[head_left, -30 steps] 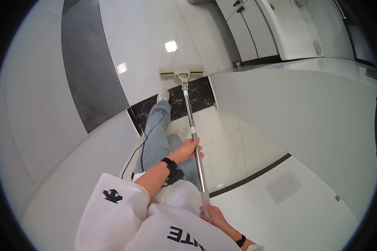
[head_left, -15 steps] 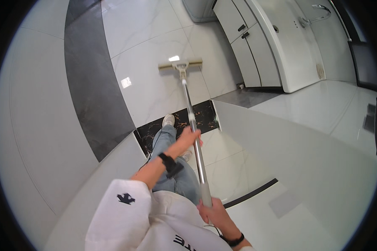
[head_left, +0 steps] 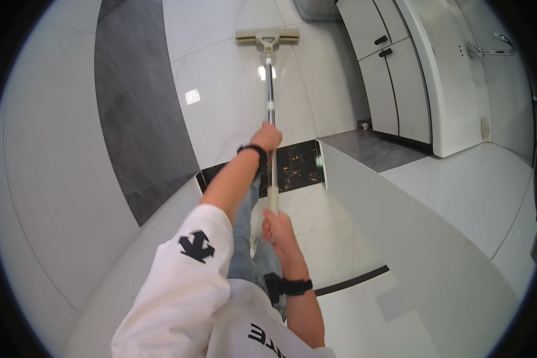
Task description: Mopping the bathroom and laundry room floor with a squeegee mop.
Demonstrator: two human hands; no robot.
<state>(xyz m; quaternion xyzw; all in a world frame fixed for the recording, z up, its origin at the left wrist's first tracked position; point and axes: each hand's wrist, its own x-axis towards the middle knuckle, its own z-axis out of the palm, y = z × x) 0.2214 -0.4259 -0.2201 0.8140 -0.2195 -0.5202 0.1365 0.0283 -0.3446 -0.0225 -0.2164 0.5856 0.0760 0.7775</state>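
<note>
Both my hands, left hand (head_left: 267, 137) and right hand (head_left: 278, 228), grip the mop (head_left: 269, 89); fully stretched out, its head (head_left: 267, 37) could knock the cabinet (head_left: 388, 77) at the floor's (head_left: 232, 89) far edge.

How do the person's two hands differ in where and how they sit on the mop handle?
The left hand grips high on the mop handle, arm stretched far forward; the right hand grips the handle's near end, close to the body with the elbow bent. The left arm wears a white sleeve; the right forearm is bare. Both wear dark wristbands and close around the same handle.
</note>
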